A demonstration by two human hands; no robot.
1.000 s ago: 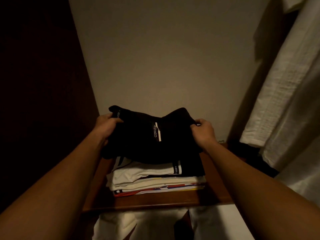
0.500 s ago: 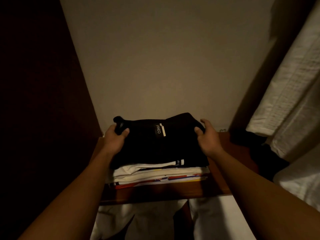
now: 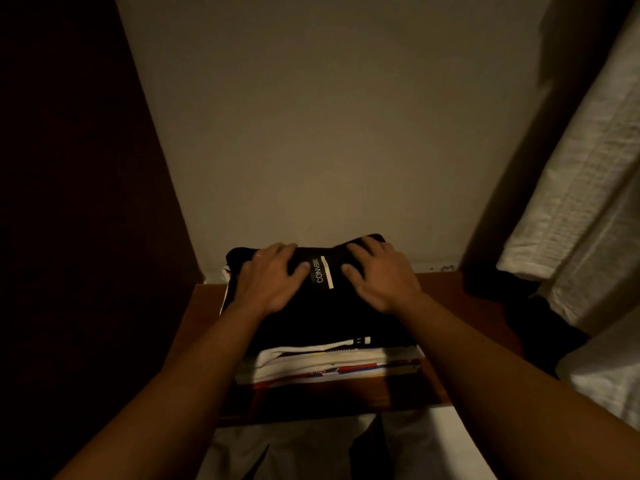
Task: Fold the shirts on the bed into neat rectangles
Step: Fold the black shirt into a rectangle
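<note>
Now soft folded black shirt [image 3: 323, 306], flat hands pressing

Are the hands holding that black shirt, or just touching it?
Just touching. Nothing is gripped: the left hand and right hand lie flat on top of the folded black shirt, one either side of its white label, pressing it onto the stack.

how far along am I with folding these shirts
Done: several folded shirts sit stacked on the wooden shelf. In hand: the left hand and right hand press flat on a folded black shirt topping the stack. Left: the bed is out of view, so remaining shirts can't be counted.
</note>
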